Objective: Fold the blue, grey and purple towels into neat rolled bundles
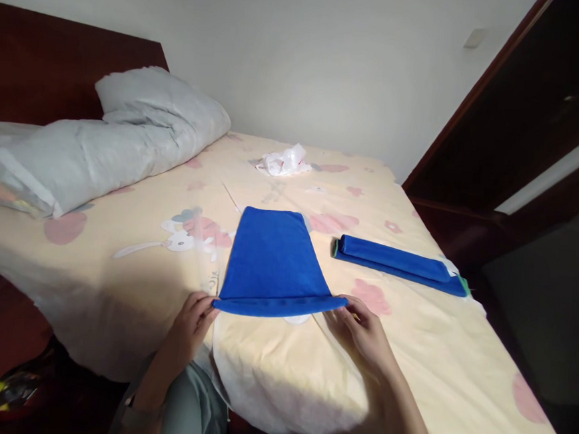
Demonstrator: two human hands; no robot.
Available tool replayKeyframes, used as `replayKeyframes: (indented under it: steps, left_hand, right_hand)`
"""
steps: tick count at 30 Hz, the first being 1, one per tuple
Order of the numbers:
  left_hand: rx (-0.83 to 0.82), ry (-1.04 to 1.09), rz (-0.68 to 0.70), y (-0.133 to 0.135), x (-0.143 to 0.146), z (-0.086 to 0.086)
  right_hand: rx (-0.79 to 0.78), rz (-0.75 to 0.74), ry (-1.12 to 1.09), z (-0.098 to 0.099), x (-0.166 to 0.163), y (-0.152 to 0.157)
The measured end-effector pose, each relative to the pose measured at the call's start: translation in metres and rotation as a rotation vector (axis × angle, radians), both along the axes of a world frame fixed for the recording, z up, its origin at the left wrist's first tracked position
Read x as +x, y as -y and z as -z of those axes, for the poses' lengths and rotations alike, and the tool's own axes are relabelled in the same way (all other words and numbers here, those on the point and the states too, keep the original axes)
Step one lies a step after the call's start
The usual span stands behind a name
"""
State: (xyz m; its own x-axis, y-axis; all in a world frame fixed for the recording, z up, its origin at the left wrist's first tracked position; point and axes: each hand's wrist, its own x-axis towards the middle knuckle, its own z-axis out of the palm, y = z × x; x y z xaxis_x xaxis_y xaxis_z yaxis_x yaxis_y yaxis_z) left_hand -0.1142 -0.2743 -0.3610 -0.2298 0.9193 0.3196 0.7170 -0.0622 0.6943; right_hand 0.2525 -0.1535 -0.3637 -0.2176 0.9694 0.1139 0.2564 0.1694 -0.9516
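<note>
The left hand and the right hand each pinch one end of the near edge of the blue towel, at 12 o'clock on the bed sheet; only this edge looks rolled, the rest is flat. At 2 o'clock a rolled towel lies finished

Open bedsheet left of blue cloth; rolled cloth near right, 2 pillows far left.
</note>
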Motion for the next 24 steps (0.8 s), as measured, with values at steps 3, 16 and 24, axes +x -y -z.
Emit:
replayKeyframes:
  steps: [3,16,24]
  left_hand:
    - [0.108,0.02,-0.081,-0.001,0.01,-0.001]
    - [-0.193,-0.247,-0.251,-0.007,0.036,0.011]
    - [-0.316,0.078,-0.282,-0.01,0.041,0.002]
  right_hand:
    - [-0.057,0.015,-0.035,-0.01,0.003,0.004]
    - [-0.108,0.147,0.538,-0.007,0.01,0.002]
    - [-0.157,0.196,0.369,-0.002,0.002,0.0]
